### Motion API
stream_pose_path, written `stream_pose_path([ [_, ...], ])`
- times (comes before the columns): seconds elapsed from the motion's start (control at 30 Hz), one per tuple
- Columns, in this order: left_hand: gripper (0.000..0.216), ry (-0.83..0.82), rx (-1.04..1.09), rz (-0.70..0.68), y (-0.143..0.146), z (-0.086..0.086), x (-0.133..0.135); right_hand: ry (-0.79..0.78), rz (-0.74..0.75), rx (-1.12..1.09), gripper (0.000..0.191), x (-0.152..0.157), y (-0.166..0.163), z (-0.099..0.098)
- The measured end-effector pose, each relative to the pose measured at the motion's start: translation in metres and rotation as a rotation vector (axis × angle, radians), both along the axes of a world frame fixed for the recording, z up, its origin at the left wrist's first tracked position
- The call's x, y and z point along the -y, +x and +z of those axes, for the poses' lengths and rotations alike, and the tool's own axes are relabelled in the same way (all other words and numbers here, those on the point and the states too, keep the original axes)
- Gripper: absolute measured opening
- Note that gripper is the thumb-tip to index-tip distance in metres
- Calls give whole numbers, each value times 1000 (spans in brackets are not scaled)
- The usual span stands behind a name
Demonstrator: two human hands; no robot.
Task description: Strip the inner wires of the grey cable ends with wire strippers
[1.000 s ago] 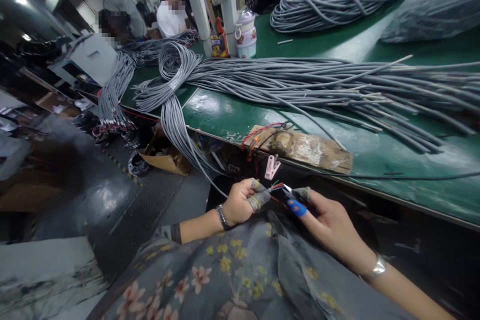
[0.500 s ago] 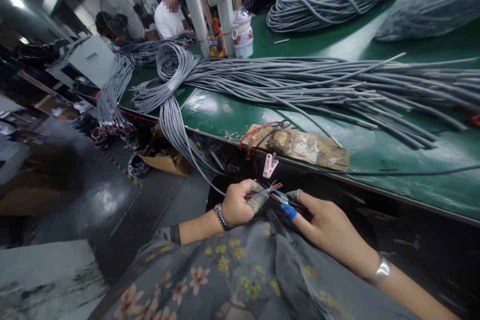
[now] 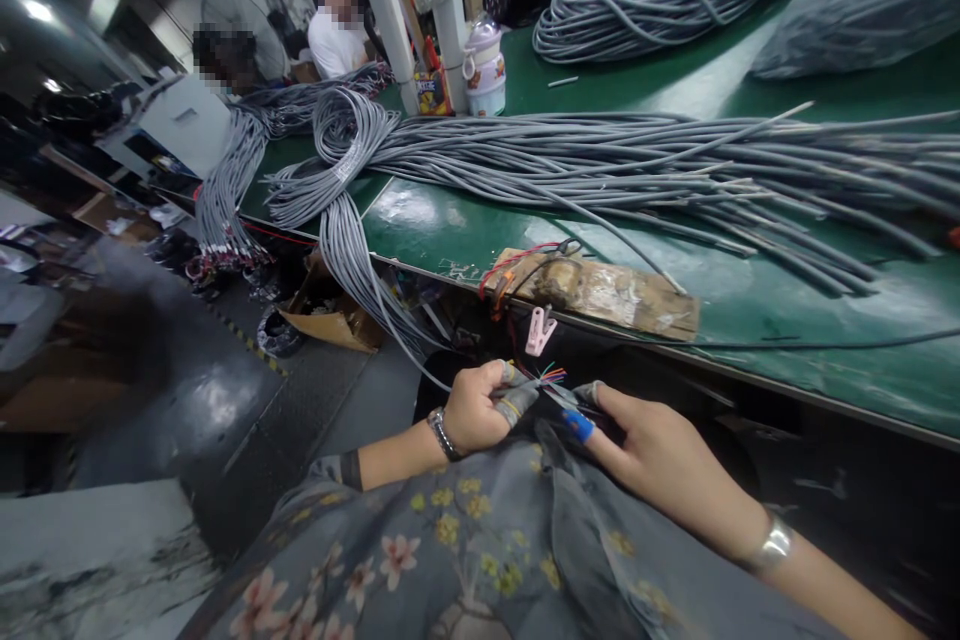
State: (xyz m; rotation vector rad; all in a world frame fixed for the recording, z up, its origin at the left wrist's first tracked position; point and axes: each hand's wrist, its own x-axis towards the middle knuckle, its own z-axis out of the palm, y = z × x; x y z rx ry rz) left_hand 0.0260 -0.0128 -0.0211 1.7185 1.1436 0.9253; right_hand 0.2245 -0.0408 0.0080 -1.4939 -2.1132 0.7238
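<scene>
My left hand (image 3: pixel 480 405), with grey covers on its fingertips, is closed around the end of a grey cable (image 3: pixel 427 375). Thin coloured wires (image 3: pixel 553 375) fan out just past those fingertips. Close by on the right, my right hand (image 3: pixel 637 435) is closed in a pinch, with a blue cover on the thumb and a grey one on a finger. Between its tips runs a grey strip-like piece (image 3: pixel 559 394) that reaches to the bared wires. Whether this is wrapping from the cable or a tool is too small to tell.
Long grey cables (image 3: pixel 480 155) lie along the green bench (image 3: pixel 420 215), some drooping over its front edge. A wooden block (image 3: pixel 622 295) and a pink clip (image 3: pixel 539 331) are at that edge. A lidded cup (image 3: pixel 486 70) stands behind. A person (image 3: pixel 337 30) sits beyond.
Both hands stay almost in place. The coloured wires and the grey piece between the hands have shifted slightly. At the back left, another person's head has come into view.
</scene>
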Motion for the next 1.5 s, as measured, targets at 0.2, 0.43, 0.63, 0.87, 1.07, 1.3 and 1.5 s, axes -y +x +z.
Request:
stream_pose_path([
  [0.2, 26, 0, -29, -4, -1, 0, -1, -26, 3, -3, 21, -1, 0, 1],
  [0.43, 24, 20, -43, -18, -1, 1, -2, -25, 22, -18, 24, -3, -3, -1],
  [0.63, 25, 13, -26, -6, 0, 4, -2, -12, 12, -14, 23, -3, -2, -2],
  [0.87, 26, -38, 1, -26, -1, 0, -2, -46, 15, -20, 24, -5, 0, -1],
  [1.07, 34, -86, -4, -61, -1, -3, -2, -86, 76, -81, 29, -7, 4, -11],
  [1.3, 33, -101, -14, -58, -1, -1, -2, -63, 76, -20, 29, -8, 7, -10],
  [1.5, 30, -132, 11, -64, 0, 0, -2, -73, 94, -6, 29, -5, 5, -6],
])
